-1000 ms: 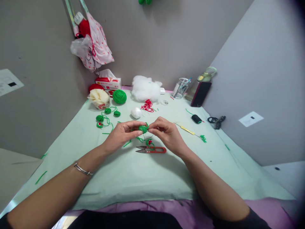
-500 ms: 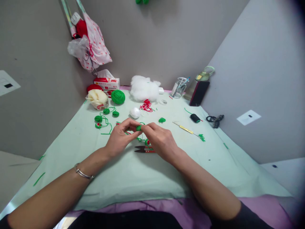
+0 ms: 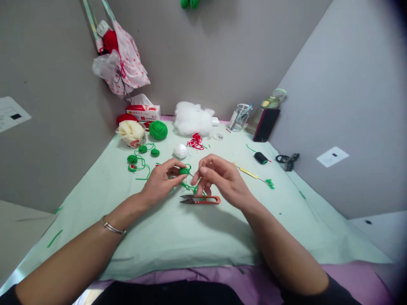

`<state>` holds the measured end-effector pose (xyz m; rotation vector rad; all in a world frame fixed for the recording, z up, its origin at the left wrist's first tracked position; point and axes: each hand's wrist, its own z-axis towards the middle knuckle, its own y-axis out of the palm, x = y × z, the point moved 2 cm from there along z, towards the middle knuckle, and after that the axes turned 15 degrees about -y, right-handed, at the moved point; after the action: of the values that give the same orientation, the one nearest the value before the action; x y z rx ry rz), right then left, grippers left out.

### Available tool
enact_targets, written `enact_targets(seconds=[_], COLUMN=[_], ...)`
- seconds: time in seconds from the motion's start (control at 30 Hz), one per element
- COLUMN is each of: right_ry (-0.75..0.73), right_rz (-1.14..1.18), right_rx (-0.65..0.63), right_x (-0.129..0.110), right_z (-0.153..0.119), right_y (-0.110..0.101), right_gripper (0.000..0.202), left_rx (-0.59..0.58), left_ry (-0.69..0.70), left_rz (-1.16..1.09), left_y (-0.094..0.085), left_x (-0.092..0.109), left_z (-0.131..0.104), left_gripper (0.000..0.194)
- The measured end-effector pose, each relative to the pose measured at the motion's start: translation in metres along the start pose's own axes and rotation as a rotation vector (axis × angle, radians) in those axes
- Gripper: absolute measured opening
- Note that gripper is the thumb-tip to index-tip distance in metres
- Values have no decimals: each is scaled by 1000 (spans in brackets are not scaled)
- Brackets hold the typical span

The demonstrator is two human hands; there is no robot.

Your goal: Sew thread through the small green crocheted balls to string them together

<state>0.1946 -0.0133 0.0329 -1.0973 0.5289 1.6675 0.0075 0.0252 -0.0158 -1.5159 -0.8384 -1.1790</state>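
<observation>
Between the thumb and fingertips of my left hand (image 3: 161, 181) is a small green crocheted piece (image 3: 184, 171), with a thin dark needle-like tip sticking out on its right. My right hand (image 3: 224, 180) is just right of it, apart from the piece, fingers loosely curled and spread with nothing seen in them. Orange-handled thread snips (image 3: 206, 199) lie on the cloth below both hands. Green yarn strands (image 3: 190, 187) lie behind the snips, partly hidden by my fingers.
Green balls (image 3: 132, 159) with yarn tails lie left. Behind are a white ball (image 3: 180, 151), red yarn (image 3: 196, 141), stuffing (image 3: 193, 118) and a green yarn ball (image 3: 158, 130). At right are a yellow crochet hook (image 3: 249, 173), black thread (image 3: 260, 158), a phone (image 3: 266, 125) and a glass jar (image 3: 239, 117).
My right hand has let go of the green piece and moved right, its fingers opening. The snips' handles are now uncovered. My left hand keeps its hold.
</observation>
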Motion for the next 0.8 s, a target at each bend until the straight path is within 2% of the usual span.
enact_targets(seconds=[0.07,0.1,0.27,0.33,0.37,0.4,0.47,0.6,0.7,0.8], right_ry=[1,-52,-480,-524,-506,-470,-388,-272,-321,-450], right_rz=[149,157,43,31,25,16,-15,-226,-556,-799], right_rx=[100,203,832,962,979,964,860,486,210,68], right_x=[-7,-11,-33,-34,-33,-31,-26,-16,-10,-2], right_z=[1,2,-11,-17,-17,-17,-12,-2,-2,-6], right_y=[-16,-29,-108,-129,-133,-132,-119,-63,-25,-7], right_gripper=[17,16,15,17,17,16,14,8,7,12], left_rx=[56,84,195,177,142,96,15,-26,-48,-72], left_ry=[17,37,67,23,-4,-28,-59,-41,-21,1], left_rz=[29,54,157,93,41,-13,-108,-232,-275,-288], left_y=[-5,-7,-20,-20,-20,-18,-15,-14,-14,-12], left_x=[-2,-3,-4,-3,-2,-1,1,4,5,7], left_z=[3,4,11,12,11,11,9,7,6,5], left_gripper=[22,21,15,17,19,22,27,32,31,29])
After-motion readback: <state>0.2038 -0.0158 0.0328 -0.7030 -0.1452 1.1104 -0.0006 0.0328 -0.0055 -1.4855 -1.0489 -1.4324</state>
